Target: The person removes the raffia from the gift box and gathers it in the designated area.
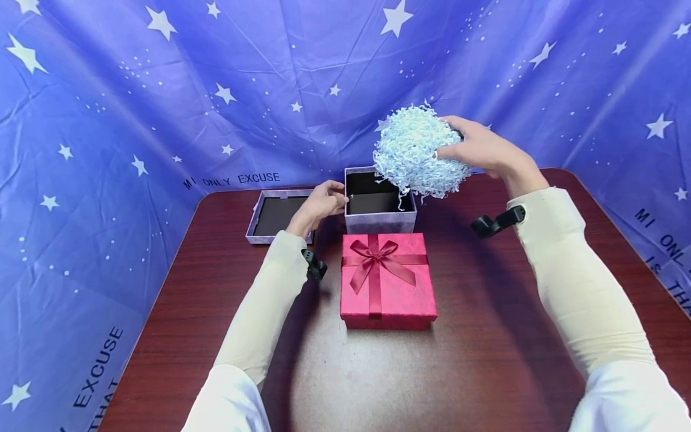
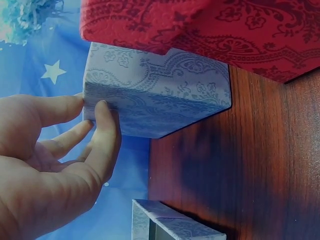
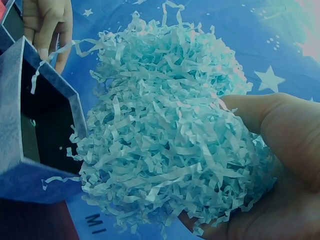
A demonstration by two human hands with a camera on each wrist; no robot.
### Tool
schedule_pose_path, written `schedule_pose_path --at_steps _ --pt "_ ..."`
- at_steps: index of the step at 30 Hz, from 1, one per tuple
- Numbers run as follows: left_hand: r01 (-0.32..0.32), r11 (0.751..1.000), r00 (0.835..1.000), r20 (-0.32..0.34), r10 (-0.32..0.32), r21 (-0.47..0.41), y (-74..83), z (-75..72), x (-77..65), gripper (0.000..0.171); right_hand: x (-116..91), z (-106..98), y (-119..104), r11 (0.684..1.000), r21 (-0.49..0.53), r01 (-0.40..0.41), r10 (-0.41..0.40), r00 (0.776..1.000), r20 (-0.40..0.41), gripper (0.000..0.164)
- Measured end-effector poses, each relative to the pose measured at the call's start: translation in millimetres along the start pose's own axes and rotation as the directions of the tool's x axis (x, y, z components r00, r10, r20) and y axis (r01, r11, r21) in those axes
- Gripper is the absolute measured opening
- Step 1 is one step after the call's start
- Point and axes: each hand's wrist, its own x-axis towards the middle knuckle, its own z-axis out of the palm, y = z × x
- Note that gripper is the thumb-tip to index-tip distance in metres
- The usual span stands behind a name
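Observation:
My right hand (image 1: 480,144) holds a fluffy bundle of pale blue shredded paper (image 1: 418,150) above the right side of a lavender patterned box (image 1: 380,224). Loose strands hang from it over the rim. In the right wrist view, the thumb presses into the shredded paper (image 3: 165,135), and part of the fingers is hidden behind it. My left hand (image 1: 324,204) grips the box's left edge. Its thumb lies against the outer wall of the lavender box (image 2: 160,90) in the left wrist view, with other fingertips at the rim. The box stands uncovered, its dark inside showing.
A red gift box (image 1: 387,282) with a dark red ribbon bow sits directly in front of the lavender box. To the left lies a lavender lid (image 1: 254,233), dark inside facing up. The brown table (image 1: 227,336) meets a blue star-printed cloth (image 1: 302,138) behind.

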Motion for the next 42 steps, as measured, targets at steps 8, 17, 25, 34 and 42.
schedule_pose_path --at_steps 8,17,25,34,42 --pt "0.002 1.0 1.0 0.003 -0.002 -0.017 0.2 0.4 0.3 0.049 -6.5 -8.3 15.5 1.0 0.019 -0.004 0.004 1.0 -0.006 0.077" --pt "-0.005 1.0 1.0 0.007 0.005 -0.014 -0.1 1.1 -1.2 0.049 -15.4 -14.2 37.5 0.998 0.054 -0.038 0.039 0.999 -0.018 0.079" --pt "-0.005 1.0 1.0 0.004 0.005 -0.01 -0.9 0.6 0.3 0.05 -21.4 -16.0 61.2 0.994 0.076 -0.081 0.082 0.997 -0.013 0.082" --pt "0.004 1.0 1.0 0.001 -0.004 -0.009 -1.4 0.0 0.8 0.047 -25.0 -12.9 90.4 0.989 0.025 -0.148 0.148 0.989 -0.018 0.084" --pt "0.004 1.0 1.0 -0.001 -0.004 -0.02 -1.3 0.2 0.2 0.047 -24.4 -9.2 112.3 0.98 -0.009 -0.196 0.196 0.98 -0.017 0.087"
